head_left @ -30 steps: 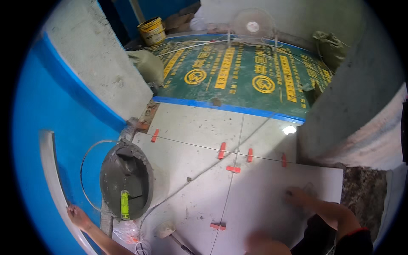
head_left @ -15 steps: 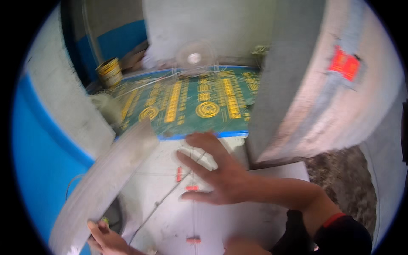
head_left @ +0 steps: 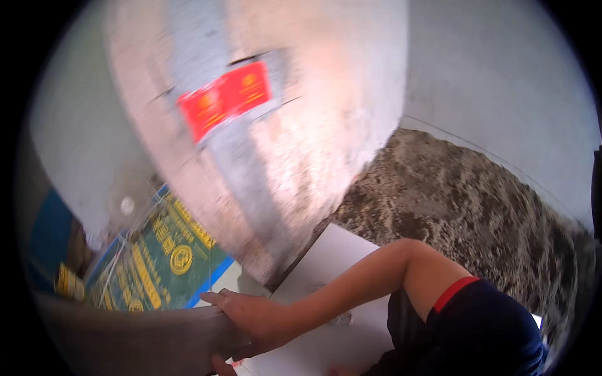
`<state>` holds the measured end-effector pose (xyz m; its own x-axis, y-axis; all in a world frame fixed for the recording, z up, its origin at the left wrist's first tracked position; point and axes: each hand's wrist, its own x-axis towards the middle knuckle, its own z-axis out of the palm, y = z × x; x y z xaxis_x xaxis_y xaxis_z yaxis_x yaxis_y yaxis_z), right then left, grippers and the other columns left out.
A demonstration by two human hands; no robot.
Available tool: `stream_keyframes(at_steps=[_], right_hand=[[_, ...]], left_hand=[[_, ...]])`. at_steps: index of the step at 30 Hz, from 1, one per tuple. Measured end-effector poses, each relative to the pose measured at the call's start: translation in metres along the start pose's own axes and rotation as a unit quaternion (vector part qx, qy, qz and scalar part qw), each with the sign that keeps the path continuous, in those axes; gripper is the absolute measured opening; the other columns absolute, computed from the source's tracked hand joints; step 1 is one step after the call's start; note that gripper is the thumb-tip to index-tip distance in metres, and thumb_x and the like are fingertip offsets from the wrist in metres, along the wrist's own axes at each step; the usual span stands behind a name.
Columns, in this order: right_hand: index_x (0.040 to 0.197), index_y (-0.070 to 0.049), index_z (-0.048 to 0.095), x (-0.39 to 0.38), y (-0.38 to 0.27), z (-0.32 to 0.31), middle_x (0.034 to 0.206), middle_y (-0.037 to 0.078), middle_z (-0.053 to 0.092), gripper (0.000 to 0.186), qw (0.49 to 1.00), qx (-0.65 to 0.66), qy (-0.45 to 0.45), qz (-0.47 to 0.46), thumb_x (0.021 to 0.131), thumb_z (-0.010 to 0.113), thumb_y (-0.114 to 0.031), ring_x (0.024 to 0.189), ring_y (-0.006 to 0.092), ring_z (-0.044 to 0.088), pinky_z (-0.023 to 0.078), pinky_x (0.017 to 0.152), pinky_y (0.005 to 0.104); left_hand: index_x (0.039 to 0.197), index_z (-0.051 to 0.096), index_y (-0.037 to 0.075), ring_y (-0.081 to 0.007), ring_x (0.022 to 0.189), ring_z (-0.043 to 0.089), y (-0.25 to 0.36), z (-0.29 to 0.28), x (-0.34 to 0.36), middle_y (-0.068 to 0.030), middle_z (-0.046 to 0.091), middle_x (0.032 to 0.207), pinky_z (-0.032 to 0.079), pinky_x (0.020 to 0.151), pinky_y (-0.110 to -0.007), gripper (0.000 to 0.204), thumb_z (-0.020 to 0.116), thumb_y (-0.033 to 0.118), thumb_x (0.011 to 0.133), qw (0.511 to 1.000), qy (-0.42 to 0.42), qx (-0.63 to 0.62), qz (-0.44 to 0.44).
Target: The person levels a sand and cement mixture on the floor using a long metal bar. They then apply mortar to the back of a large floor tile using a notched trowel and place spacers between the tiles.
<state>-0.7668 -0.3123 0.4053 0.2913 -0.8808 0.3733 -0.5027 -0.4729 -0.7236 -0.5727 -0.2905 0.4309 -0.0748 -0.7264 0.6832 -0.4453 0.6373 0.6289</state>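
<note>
A long flat grey-brown board [head_left: 138,335], blurred, reaches from the left edge of the view to below the middle. My right hand [head_left: 260,318] is closed over its right-hand end, the thumb side hidden. Only fingers of my left hand [head_left: 222,365] show, at the board's lower edge near that same end; they appear closed on it, and the rest of this hand is out of view. Large pale tiles [head_left: 364,329] lie beneath my right forearm. A small red piece [head_left: 237,362] sits on the tiles beside my left fingers.
Green sheeting [head_left: 147,260] with yellow print and a blue edge covers the floor at left. A yellow bucket [head_left: 70,283] and a blurred fan [head_left: 127,205] stand beyond. A rough wall [head_left: 326,106] bearing a red sticker [head_left: 226,99] rises ahead. Bare rough ground [head_left: 439,188] lies right.
The view has swung right. My right hand, earlier spread in the air above the tiles, is now on the board's end. The board lies across the lower left instead of slanting upward.
</note>
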Motion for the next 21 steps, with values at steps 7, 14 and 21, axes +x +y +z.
stream_keyframes(at_steps=[7, 14, 21], right_hand=[[0.148, 0.014, 0.008, -0.095, 0.046, -0.115, 0.138, 0.035, 0.038, 0.116, 0.968, -0.012, 0.217, 0.123, 0.071, 0.085, -0.028, 0.128, 0.0462, 0.045, 0.039, 0.108, 0.0421], [0.131, 0.005, 0.036, -0.222, 0.044, -0.203, 0.120, 0.018, 0.051, 0.074, 0.863, -0.042, 0.440, 0.246, 0.078, 0.082, -0.015, 0.113, 0.0272, 0.057, 0.053, 0.092, 0.0448], [0.146, -0.013, 0.038, -0.367, 0.013, -0.286, 0.109, 0.013, 0.056, 0.065, 0.586, -0.121, 0.681, 0.422, 0.085, 0.058, -0.003, 0.099, 0.0244, 0.058, 0.055, 0.084, 0.0478]], left_hand=[[0.118, 0.060, -0.010, -0.0274, 0.085, 0.072, 0.108, 0.139, 0.065, -0.0219, 0.072, 0.100, 0.058, 0.070, -0.039, 0.049, 0.067, 0.033, 0.095, 0.953, -0.274, -0.086, 0.098], [0.116, 0.059, -0.002, -0.0323, 0.074, 0.069, 0.172, 0.314, 0.023, -0.0154, 0.068, 0.092, 0.054, 0.063, -0.040, 0.035, 0.068, 0.020, 0.090, 0.837, -0.340, -0.328, 0.276], [0.124, 0.056, -0.001, -0.0381, 0.102, 0.062, 0.032, 0.415, -0.141, -0.0200, 0.064, 0.110, 0.051, 0.082, -0.048, 0.048, 0.066, 0.034, 0.093, 0.815, -0.523, -0.130, 0.216]])
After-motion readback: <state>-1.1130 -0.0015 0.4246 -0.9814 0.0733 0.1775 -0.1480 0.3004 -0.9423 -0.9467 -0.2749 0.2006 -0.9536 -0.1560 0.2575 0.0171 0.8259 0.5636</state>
